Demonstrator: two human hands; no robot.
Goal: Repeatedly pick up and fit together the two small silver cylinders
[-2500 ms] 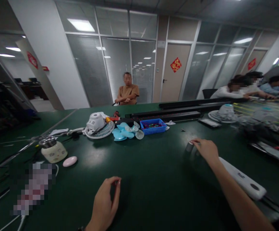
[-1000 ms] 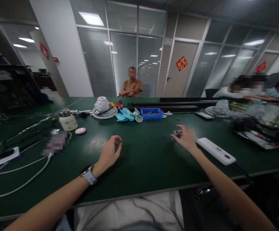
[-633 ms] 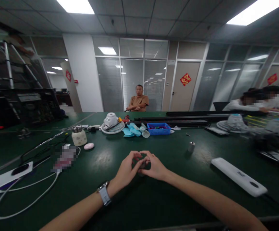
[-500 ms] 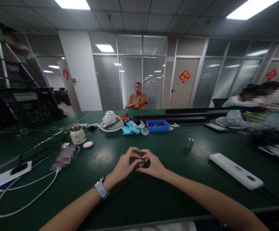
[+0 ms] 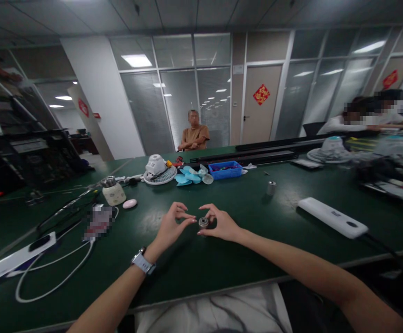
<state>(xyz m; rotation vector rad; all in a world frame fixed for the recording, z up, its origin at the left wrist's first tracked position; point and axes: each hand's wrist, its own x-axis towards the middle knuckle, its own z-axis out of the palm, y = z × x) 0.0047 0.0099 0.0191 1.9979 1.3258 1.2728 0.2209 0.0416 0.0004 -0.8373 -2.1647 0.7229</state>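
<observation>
1. Two bare hands meet at the green table (image 5: 243, 203), as I watch remotely.
2. My right hand (image 5: 222, 225) pinches a small round metal part (image 5: 203, 222) between thumb and forefinger.
3. My left hand (image 5: 170, 227) curls just beside it; I cannot tell whether it grips.
4. A metal cylinder (image 5: 271, 188) stands well apart, behind.

1. small round part (image 5: 203, 222): shiny bare metal, same look as the cylinder (image 5: 271, 188) at 1 o'clock
2. bench (image 5: 257, 208): dark green, smooth, bit of a dull sheen
3. power strip (image 5: 333, 217) at 3 o'clock: glossy white plastic
</observation>
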